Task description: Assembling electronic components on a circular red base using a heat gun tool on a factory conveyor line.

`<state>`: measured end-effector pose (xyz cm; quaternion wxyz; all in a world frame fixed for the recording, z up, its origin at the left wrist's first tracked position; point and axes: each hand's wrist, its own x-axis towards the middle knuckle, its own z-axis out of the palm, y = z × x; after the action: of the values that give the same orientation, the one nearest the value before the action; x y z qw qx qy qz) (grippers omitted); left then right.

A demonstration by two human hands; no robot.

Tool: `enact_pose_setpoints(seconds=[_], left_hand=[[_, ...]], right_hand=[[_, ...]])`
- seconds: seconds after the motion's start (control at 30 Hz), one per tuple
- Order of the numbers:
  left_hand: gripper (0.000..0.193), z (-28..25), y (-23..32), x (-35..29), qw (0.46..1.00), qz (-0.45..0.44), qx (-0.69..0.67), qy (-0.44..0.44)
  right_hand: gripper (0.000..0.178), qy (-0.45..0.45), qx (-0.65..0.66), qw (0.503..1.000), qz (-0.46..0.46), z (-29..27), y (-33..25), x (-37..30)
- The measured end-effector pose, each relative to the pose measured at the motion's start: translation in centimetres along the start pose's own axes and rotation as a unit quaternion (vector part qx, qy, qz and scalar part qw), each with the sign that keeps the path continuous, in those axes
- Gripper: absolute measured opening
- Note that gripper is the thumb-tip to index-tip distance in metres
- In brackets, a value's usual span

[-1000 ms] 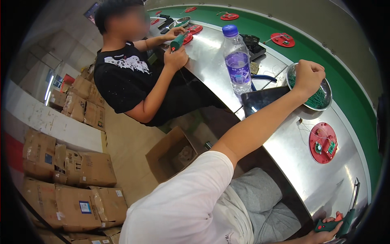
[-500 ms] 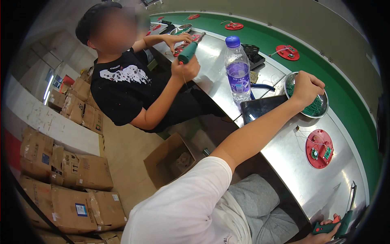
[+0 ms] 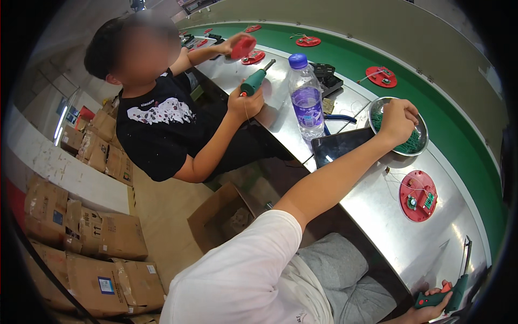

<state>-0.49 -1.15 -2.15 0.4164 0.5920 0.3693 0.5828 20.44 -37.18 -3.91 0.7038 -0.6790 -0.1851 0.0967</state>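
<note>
My left hand (image 3: pixel 398 122) is over a round metal bowl (image 3: pixel 425 141) that holds many thin green wire-like pieces (image 3: pixel 411 143). Its fingers are bent and pressed together; whatever may be between them is hidden. At the lower right my right hand (image 3: pixel 430 312) is wrapped round a green soldering gun (image 3: pixel 457 294) with a red trigger, its long thin metal tip pointing away over the table. Between the two hands a red disc (image 3: pixel 418 208) lies on the metal table (image 3: pixel 377 216), carrying small green circuit boards and thin pale wires.
Left of the bowl are a black tablet-like device (image 3: pixel 340 147), blue-handled pliers (image 3: pixel 340 117) and a water bottle (image 3: pixel 306 102). A co-worker (image 3: pixel 156 113) at the left holds a similar green tool and a red disc. More red discs (image 3: pixel 381 76) lie on the green belt (image 3: pixel 345 62). An open carton (image 3: pixel 216 216) stands below.
My left hand stays at the bowl, its fingers slightly shifted. My right hand still grips the soldering gun. The co-worker has lifted a red disc and drawn the tool back from it.
</note>
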Motion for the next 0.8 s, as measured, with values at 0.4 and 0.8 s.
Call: enact_pose_setpoints(seconds=[0.4,0.8], left_hand=[[0.015,0.5,1.7,-1.6,0.959,0.194,0.200,-0.049],[0.011,2.3,5.0,-5.2,0.949,0.187,0.091,-0.235]], right_hand=[[0.038,-0.012,0.176,0.981,0.077,-0.6,2.1,0.7],[0.038,-0.057,0.175,0.979,-0.088,0.8,0.7,0.0]])
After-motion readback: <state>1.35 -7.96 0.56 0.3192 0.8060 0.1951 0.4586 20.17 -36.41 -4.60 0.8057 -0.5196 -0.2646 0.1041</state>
